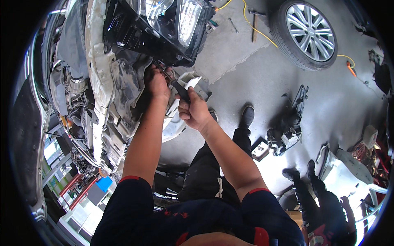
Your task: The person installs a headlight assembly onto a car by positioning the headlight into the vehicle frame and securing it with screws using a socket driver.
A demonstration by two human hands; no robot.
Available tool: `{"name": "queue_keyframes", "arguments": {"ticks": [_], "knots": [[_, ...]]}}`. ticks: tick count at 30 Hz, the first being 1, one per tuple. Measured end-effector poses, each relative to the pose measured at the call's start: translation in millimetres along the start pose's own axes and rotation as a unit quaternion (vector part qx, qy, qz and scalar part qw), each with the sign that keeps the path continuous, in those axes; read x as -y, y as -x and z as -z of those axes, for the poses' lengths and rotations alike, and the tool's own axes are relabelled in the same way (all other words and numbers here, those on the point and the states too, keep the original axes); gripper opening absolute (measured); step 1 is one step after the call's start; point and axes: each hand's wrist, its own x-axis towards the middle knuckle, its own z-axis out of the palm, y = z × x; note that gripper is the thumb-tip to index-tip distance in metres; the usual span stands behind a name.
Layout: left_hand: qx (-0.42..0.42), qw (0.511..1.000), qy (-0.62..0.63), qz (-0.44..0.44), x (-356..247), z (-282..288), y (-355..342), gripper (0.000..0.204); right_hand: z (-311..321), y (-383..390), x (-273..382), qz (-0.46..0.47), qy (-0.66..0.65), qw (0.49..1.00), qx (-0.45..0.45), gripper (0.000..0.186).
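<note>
The car's headlight [164, 30], a black housing with a clear lens, sits above my hands. My right hand [195, 108] is wrapped round the black handle of a screwdriver [179, 89], whose shaft slants up and left to the headlight's lower edge. Close to the shaft's tip is my left hand [159, 84], its fingers bent together under the housing. What those fingers hold, if anything, is hidden. Beside the left hand lie the dark liner [133, 78] and the bare, pale front frame [100, 78] of the car. A white plastic part [192, 84] shows just behind the screwdriver.
A wheel [310, 33] lies on the floor at the far right, near a hammer [254, 26], a wrench [233, 25] and a yellow cable [246, 16]. Removed parts [289, 127] and a small tray [260, 149] stand right of my feet. Another person [324, 205] is at lower right.
</note>
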Motion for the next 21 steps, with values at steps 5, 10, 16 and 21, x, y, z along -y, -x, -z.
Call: {"name": "queue_keyframes", "arguments": {"ticks": [5,10,16,21], "knots": [[-0.002,1.000,0.007,0.009,17,21,-15,0.025,-18,-7,-20,0.463,0.711,0.483,-0.216,0.035],[0.009,1.000,0.012,0.012,0,6,-2,0.025,-2,-11,-24,0.274,0.578,0.728,-0.245,0.030],[-0.012,0.999,0.035,0.022,2,8,0,0.023,-16,-6,-21,0.295,0.650,0.654,-0.250,0.037],[0.000,0.999,0.029,0.019,4,10,-2,0.023,-26,-1,-7,0.300,0.693,0.622,-0.209,0.036]]}}
